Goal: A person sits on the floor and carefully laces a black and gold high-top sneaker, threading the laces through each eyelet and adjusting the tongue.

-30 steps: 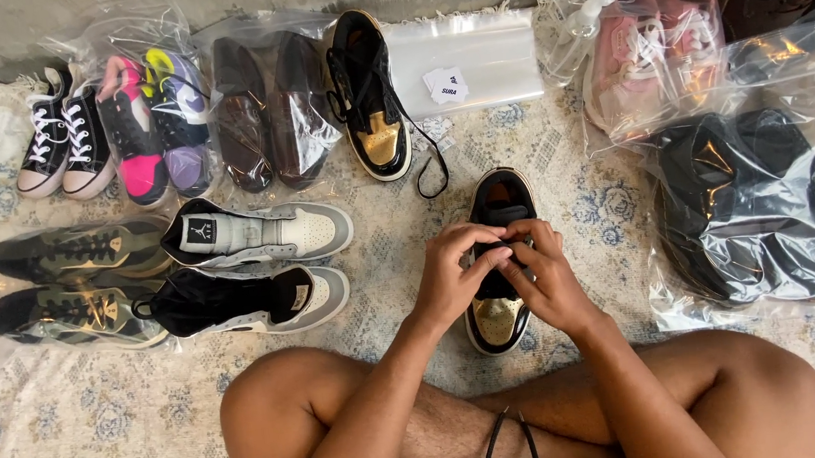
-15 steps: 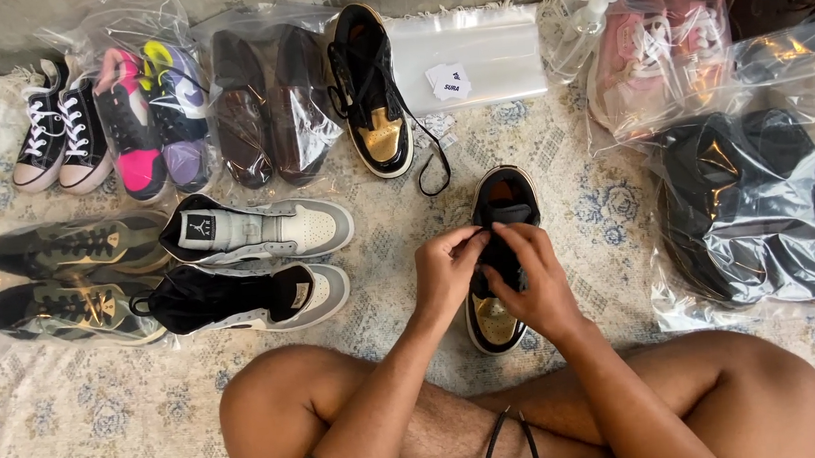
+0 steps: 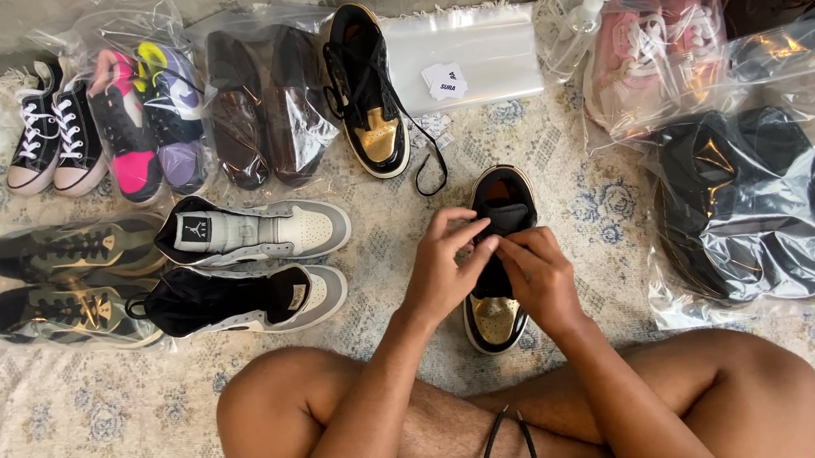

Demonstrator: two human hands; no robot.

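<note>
A black high-top shoe with a gold toe (image 3: pixel 498 321) lies on the patterned rug in front of my crossed legs. My left hand (image 3: pixel 444 267) and my right hand (image 3: pixel 537 277) both sit on top of it, fingertips meeting over the black tongue. Thumbs and forefingers pinch at the lacing area; the lace itself is hidden under the fingers. Its matching shoe (image 3: pixel 368 96) lies farther off with a loose black lace (image 3: pixel 429 155) trailing beside it. A black cord (image 3: pixel 502 444) hangs over my leg.
Several pairs of shoes lie around: black-and-white sneakers (image 3: pixel 52 141), pink and purple ones in plastic (image 3: pixel 147 119), brown shoes bagged (image 3: pixel 267 104), grey-white high-tops (image 3: pixel 255 260), camouflage sneakers (image 3: pixel 68 285). A stack of clear bags (image 3: pixel 491 53), bagged pink shoes (image 3: pixel 659 35) and a bagged black pair (image 3: pixel 745 202) sit to the right.
My hands have stayed on the shoe, with the fingers shifting slightly over the tongue. The view has tilted a little; nothing else moved.
</note>
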